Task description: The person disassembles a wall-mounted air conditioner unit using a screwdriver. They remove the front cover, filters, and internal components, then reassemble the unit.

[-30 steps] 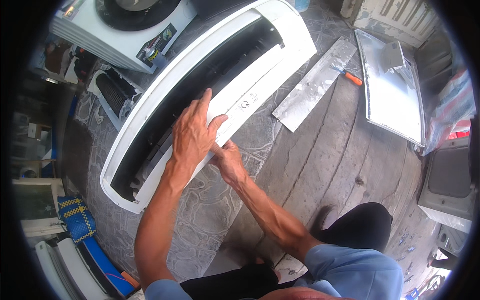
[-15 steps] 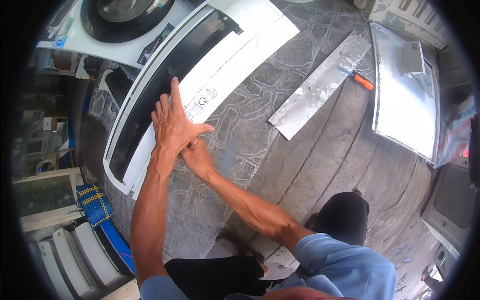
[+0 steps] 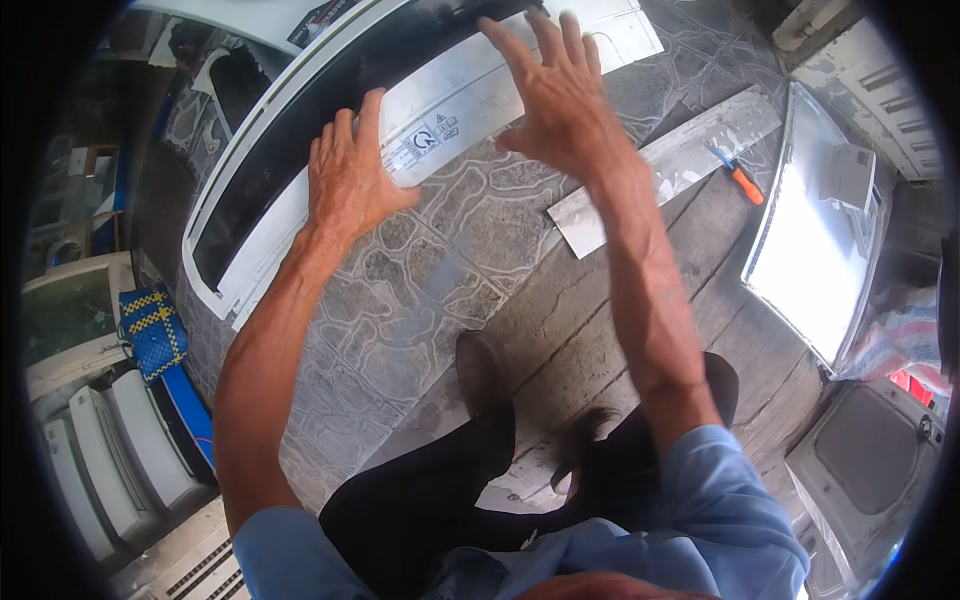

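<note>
A long white air conditioner casing (image 3: pixel 470 85) lies on the patterned stone floor in front of me. A dark slot runs along its length, and printed marks show on its near edge. My left hand (image 3: pixel 350 180) rests on its near edge, left of the marks, thumb and fingers apart. Farther right, my right hand (image 3: pixel 562 100) is spread over the casing with its fingertips near the dark slot; it is slightly blurred, and I cannot tell whether it touches. Neither hand holds anything.
A screwdriver with an orange handle (image 3: pixel 746 186) lies across a worn whitish strip (image 3: pixel 680 145) on the right. Beyond it leans a shiny white panel (image 3: pixel 800 250). To the left are a blue and yellow woven bag (image 3: pixel 155 335) and several long white covers (image 3: pixel 150 430).
My right hand has left its place under my left wrist and swung up and right over the casing, its fingers now spread. The view has shifted, and my left hand stays at the near edge.
</note>
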Demonstrator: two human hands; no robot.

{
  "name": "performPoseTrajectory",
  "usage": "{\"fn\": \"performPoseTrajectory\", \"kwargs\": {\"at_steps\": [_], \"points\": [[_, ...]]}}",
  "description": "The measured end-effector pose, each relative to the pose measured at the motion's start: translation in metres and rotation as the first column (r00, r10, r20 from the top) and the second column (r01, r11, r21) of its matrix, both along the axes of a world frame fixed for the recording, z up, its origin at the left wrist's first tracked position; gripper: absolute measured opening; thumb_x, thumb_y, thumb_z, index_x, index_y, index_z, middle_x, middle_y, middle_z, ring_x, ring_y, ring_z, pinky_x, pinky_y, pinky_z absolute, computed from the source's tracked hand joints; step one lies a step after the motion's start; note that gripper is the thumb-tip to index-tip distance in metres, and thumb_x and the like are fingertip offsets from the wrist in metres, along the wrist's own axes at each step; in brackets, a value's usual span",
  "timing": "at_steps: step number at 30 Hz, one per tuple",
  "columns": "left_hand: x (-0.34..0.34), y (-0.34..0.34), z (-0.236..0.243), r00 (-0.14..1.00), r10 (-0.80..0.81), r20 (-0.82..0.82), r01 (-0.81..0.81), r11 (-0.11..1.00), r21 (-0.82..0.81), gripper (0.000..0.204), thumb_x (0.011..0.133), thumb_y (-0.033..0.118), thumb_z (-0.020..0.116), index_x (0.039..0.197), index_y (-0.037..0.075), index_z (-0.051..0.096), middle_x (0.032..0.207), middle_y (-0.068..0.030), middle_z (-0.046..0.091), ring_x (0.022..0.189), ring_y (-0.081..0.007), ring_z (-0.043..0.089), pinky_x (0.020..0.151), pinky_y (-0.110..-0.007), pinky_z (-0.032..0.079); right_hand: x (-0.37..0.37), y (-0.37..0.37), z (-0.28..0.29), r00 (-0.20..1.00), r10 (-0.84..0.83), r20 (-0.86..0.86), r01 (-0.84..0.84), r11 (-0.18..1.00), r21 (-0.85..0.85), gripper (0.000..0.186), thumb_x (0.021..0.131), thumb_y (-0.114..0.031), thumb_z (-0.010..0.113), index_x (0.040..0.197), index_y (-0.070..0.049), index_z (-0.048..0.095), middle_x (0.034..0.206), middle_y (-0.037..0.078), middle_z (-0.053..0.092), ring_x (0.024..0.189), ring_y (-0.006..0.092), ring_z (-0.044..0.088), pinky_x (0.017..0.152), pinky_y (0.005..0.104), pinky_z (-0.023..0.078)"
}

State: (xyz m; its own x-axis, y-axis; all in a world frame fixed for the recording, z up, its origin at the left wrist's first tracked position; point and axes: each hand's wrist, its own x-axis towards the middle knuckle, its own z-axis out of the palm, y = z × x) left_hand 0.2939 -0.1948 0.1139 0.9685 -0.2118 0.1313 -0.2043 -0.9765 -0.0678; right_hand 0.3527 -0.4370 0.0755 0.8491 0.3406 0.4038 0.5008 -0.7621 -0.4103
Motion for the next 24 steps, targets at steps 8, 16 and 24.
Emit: {"fn": "performPoseTrajectory", "kwargs": {"at_steps": [8, 16, 24], "points": [[-0.019, 0.077, -0.01, 0.967, -0.075, 0.244, 0.11, 0.985, -0.134, 0.129, 0.059, 0.039, 0.099, 0.163, 0.008, 0.028, 0.139, -0.0228, 0.05, 0.131, -0.0428, 0.046, 0.112, -0.056, 0.036, 0.074, 0.016, 0.003, 0.848, 0.466, 0.253, -0.346, 0.847, -0.403, 0.124, 0.054, -0.041, 0.097, 0.155, -0.003, 0.037, 0.138, 0.021, 0.051, 0.135, 0.04, 0.047, 0.12, 0.0545, 0.031], [-0.089, 0.144, -0.009, 0.975, 0.17, 0.142, -0.184, 0.978, 0.098, 0.139, 0.055, 0.024, 0.099, 0.167, 0.016, 0.017, 0.155, -0.0221, 0.033, 0.146, -0.044, 0.032, 0.125, -0.063, 0.018, 0.083, 0.001, 0.033, 0.885, 0.463, 0.04, -0.412, 0.82, -0.397, 0.132, 0.063, -0.057, 0.093, 0.163, -0.005, 0.024, 0.153, 0.027, 0.04, 0.143, 0.0469, 0.04, 0.123, 0.0539, 0.03], [-0.086, 0.144, -0.026, 0.969, 0.131, 0.21, -0.121, 0.991, -0.056, 0.12, 0.061, 0.011, 0.088, 0.165, 0.012, 0.026, 0.144, -0.0241, 0.041, 0.135, -0.044, 0.04, 0.117, -0.058, 0.028, 0.129, -0.099, 0.074, 0.991, -0.05, -0.123, 0.041, 0.997, -0.069, 0.108, 0.084, -0.049, 0.083, 0.163, -0.005, 0.024, 0.157, 0.029, 0.041, 0.146, 0.043, 0.041, 0.121, 0.0482, 0.036]]}}
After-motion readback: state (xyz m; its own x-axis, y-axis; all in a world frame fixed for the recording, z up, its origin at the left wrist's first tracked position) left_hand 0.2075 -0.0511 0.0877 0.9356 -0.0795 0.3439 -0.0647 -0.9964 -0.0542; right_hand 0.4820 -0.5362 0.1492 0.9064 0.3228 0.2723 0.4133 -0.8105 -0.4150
